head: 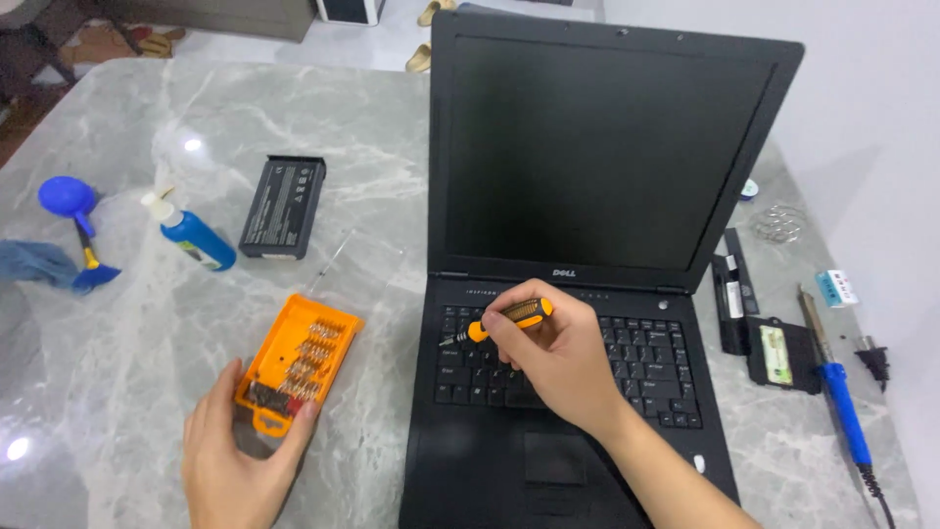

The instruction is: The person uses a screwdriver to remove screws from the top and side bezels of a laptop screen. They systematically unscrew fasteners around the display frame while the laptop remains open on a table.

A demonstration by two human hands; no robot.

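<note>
At centre frame, the right hand (558, 358) pinches a small screwdriver (504, 321) with an orange and black handle, its tip resting at the upper left of the laptop (587, 294) keyboard. It looks light, stiff and thin, likely to roll between fingers, so the ribbed handle seems the best place to grip. Lower left, the left hand (230, 460) curls around the near end of an orange bit case (297, 360) lying on the grey marble surface (117, 323). Upper left lie a battery (283, 206) and a blue bottle (193, 235); a blue soldering iron (837, 382) sits at right
</note>
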